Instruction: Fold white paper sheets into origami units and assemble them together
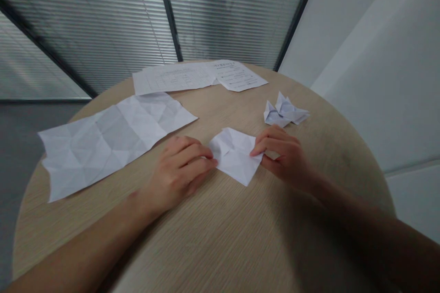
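Left hand (178, 171) and right hand (283, 158) narrowly closed, fingertips pinching opposite sides of a folded paper (235, 155) near the middle of the round worktop (206, 242). Left of it, a creased sheet (113, 142) running out to the worktop's left edge; beyond the right hand, a paper figure (285, 111). Along the far rim, printed sheets (199, 75), their print too small to read, and open wood between them and the hands.

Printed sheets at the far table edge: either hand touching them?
No, the left hand and right hand both hold the folded paper, away from the printed sheets.
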`<state>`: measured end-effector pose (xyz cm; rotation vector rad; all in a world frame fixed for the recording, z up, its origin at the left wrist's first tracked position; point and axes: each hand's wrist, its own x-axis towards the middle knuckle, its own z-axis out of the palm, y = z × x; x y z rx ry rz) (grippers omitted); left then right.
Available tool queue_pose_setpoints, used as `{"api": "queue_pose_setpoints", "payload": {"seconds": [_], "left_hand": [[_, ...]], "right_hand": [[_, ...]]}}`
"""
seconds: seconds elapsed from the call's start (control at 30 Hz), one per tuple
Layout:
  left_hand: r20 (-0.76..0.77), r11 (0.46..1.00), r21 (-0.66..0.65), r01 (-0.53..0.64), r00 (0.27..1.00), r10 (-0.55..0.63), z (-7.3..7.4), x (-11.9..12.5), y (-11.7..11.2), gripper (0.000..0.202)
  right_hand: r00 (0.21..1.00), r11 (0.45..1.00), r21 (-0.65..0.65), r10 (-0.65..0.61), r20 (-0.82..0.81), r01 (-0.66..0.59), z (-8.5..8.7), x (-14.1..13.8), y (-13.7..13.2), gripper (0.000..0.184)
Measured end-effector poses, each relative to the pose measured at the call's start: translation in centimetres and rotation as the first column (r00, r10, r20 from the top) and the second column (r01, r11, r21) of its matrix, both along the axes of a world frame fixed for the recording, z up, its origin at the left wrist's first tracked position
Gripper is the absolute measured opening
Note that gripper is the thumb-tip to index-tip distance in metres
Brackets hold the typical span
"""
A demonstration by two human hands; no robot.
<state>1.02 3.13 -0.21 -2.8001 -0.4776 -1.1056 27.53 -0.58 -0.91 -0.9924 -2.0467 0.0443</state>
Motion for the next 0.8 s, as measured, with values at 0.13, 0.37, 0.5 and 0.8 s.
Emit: {"api": "queue_pose_setpoints", "payload": {"seconds": [0.13, 0.37, 0.5, 0.8], "left_hand": [[-0.249, 0.993, -0.118, -0.005, 0.968, -0.024, -0.5, 0.4, 0.5, 0.016], [-0.304, 0.965, -0.257, -0.053, 0.952, -0.029, -0.8, 0.6, 0.7, 0.022], [-0.272, 0.962, -0.24, -0.129, 0.96, 0.061, -1.5, 0.4, 0.8, 0.022], [-0.3, 0.846, -0.445, -0.292, 0.939, 0.167, -1.6, 0.7, 1.0, 0.046]], "right_hand": [[0.976, 0.973, -0.223, 0.095, 0.197, -0.05, -1.1, 0.9, 0.6, 0.032], [0.979, 0.92, -0.363, -0.082, 0.187, 0.146, -1.5, 0.5, 0.8, 0.01], [0.96, 0.9, -0.363, -0.169, 0.223, 0.243, -2.1, 0.0, 0.8, 0.022], [0.954, 0.836, -0.461, -0.257, 0.152, 0.299, -2.6, -0.4, 0.9, 0.056]]}}
